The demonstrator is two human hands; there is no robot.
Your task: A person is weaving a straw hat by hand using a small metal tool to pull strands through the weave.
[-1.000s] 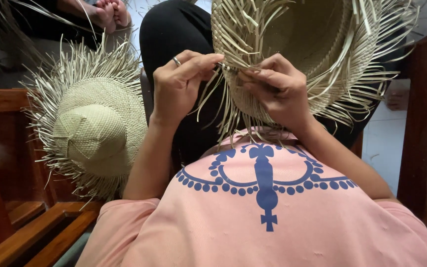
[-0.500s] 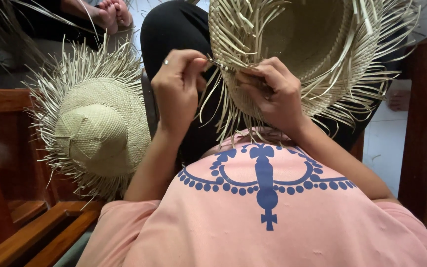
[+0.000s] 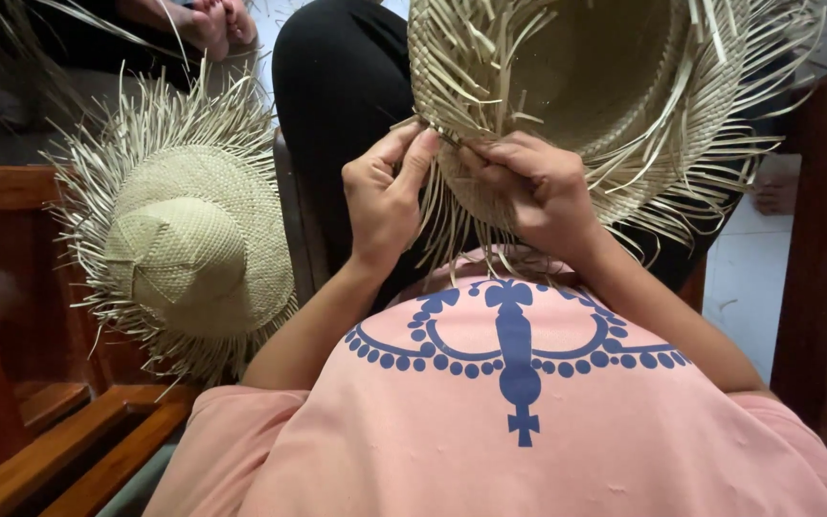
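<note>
A woven straw hat point(image 3: 614, 86) with loose strands around its brim is held upside down over my lap. My left hand point(image 3: 387, 196) pinches a strand at the near edge of the brim between thumb and fingers. My right hand point(image 3: 538, 191) grips the brim right beside it, fingers curled over the weave. The two hands almost touch. Loose straw ends hang down under both hands and hide part of my fingers.
A second straw hat point(image 3: 179, 244), crown up with a frayed brim, lies at my left on a wooden seat point(image 3: 69, 450). Another person's bare foot point(image 3: 212, 19) shows at the top left. A dark wooden post point(image 3: 820, 239) stands at the right.
My left hand has slid right along the brim and closed in next to my right hand. The hat stays in place.
</note>
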